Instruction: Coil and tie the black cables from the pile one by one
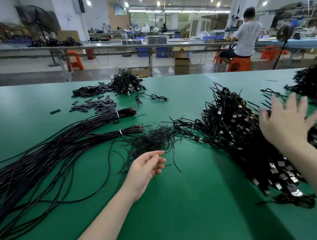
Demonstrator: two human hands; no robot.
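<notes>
A long bundle of loose black cables (51,149) fans across the left of the green table (195,200), bound near its far ends by two white ties. A heap of short black twist ties (151,140) lies in the middle. My left hand (147,168) hovers just in front of that heap, fingers relaxed and holding nothing. A big pile of coiled black cables with metal plugs (235,126) covers the right side. My right hand (288,120) is raised over that pile with its fingers spread, blurred and holding nothing.
A smaller heap of coiled cables (126,83) and scattered dark flat pieces (96,103) lie at the far left of the table. Another black cable pile (311,80) sits at the far right edge. A person on an orange stool (245,38) works at a bench beyond.
</notes>
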